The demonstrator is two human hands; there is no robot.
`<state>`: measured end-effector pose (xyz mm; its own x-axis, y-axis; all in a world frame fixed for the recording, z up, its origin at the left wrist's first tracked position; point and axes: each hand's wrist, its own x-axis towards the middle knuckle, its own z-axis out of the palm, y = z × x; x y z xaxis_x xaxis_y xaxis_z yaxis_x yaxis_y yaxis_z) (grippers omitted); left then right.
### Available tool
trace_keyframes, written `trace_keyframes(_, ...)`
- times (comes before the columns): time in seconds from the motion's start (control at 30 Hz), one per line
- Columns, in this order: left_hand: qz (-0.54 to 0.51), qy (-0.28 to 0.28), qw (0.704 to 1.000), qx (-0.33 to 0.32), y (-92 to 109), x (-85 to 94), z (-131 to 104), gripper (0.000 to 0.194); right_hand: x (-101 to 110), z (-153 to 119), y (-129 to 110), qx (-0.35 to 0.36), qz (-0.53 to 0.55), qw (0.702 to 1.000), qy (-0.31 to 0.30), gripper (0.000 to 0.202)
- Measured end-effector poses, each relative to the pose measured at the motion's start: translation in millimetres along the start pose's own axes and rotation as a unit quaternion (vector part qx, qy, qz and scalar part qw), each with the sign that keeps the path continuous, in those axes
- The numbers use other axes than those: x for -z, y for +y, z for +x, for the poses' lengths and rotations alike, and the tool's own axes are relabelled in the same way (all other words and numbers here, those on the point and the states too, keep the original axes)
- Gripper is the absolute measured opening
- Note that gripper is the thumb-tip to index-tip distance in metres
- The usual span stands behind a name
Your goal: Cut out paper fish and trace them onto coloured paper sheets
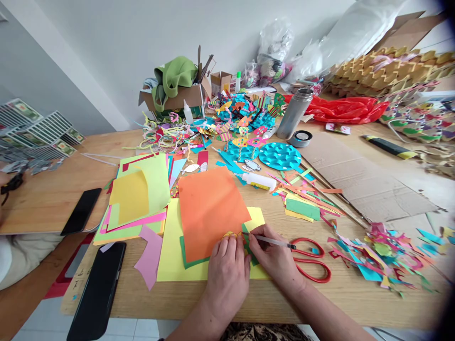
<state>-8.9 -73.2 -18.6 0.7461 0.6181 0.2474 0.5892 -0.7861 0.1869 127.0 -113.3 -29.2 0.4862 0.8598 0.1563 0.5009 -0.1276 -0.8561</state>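
Far left: another person's arm [30, 300], beside a separate wooden surface with a dark phone [81, 210] near its edge. Main tabletop [170, 300]: a second, larger black phone [97, 289] at the near left corner, its lower end reaching past the near edge. Stack of coloured paper [159, 182] along the left edge, yellow and lime sheets uppermost; mauve scrap [152, 258] just to its right. Open carton [185, 97] with green cloth [174, 78] spilling out, by the far edge.

Middle of the near edge: large yellow sheet [168, 265] lying flat, green paper [184, 255] on it, orange sheet [209, 203] over both. Left hand [229, 270] on the orange sheet's near right corner, fingers together and lightly bent, tips pressing a small yellow paper piece [229, 234], most of it hidden. Right hand [273, 255] just beside: fingers pinched closely round a slim pen [272, 241], tip down next to the small piece.

Beyond the hands, mid-tabletop: white glue bottle [259, 181] on its side; blue disc [280, 156] behind it; metal flask [295, 113] upright toward the far edge. Red-handled scissors [325, 274] near the near edge, right of the right hand. Toward the right edge: flat cardboard [362, 180], loose heap of paper scraps [380, 255] nearer the near edge, black-and-yellow cutter [387, 147] farther back.
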Motion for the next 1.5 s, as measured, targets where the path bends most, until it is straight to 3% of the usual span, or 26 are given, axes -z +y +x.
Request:
trace_keyframes(0.43,0.001,-0.006,1.000,-0.002,0.0,1.8,0.4,0.035,2.2,-2.5,-4.2,0.035,-0.053,0.998,0.017,0.014)
trace_keyframes(1.5,-0.004,0.020,1.000,-0.003,-0.6,-0.6,-0.9,0.032,1.8,-3.3,-0.8,0.079,-0.046,0.995,0.026,0.010)
